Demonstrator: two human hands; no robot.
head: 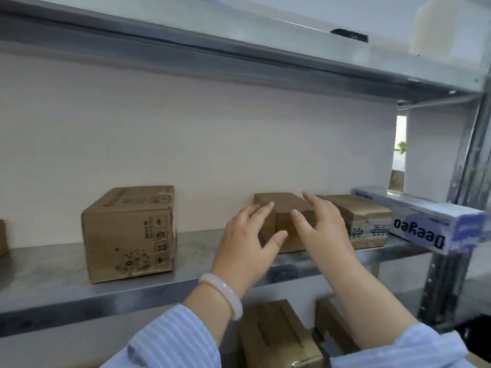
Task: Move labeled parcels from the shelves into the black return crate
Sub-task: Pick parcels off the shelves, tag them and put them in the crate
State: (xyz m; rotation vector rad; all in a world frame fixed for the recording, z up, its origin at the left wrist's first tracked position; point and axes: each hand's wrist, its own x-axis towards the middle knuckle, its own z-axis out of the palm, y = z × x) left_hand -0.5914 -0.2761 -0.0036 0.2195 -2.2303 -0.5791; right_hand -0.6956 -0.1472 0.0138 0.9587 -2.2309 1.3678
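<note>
**Open hands flank a small carton on the steel shelf**

Both hands cover part of the small brown parcel, so its front face cannot be read. Motion blur hides whether any fingertip actually touches it. A box sliver is cut off by the far left edge. On the level below, a lower carton and a second lower carton are half hidden behind the forearms and the striped blue sleeves.

The small brown parcel sits at the back of the metal shelf, near the pale wall. It lies between a larger printed box on its left and a labelled parcel just beside it on the right. The left hand, with a pale bangle on the wrist, is at the parcel's left side, fingers straight and spread. The right hand is at its right front, also relaxed and spread. Neither hand grasps anything.

The boxes are plain corrugated cardboard, square-edged, some with tape. The shelf is dull grey steel. A long white-and-blue carton, glossy and printed "Deeyeo" upside down, lies at the right end.
</note>
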